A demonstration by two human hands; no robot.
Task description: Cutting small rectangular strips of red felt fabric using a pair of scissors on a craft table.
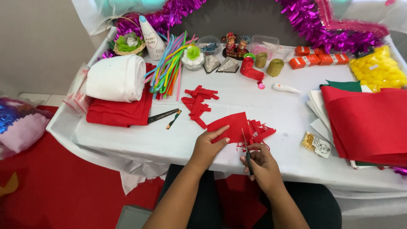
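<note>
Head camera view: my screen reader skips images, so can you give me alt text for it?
A person's right hand cuts a piece of red felt with scissors while the left hand presses it on a white-covered table, amid red felt strips and craft supplies.

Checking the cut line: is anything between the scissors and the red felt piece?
Nothing visible. The right hand holds the scissors with blades already at the red felt piece, which the left hand presses flat.
</note>
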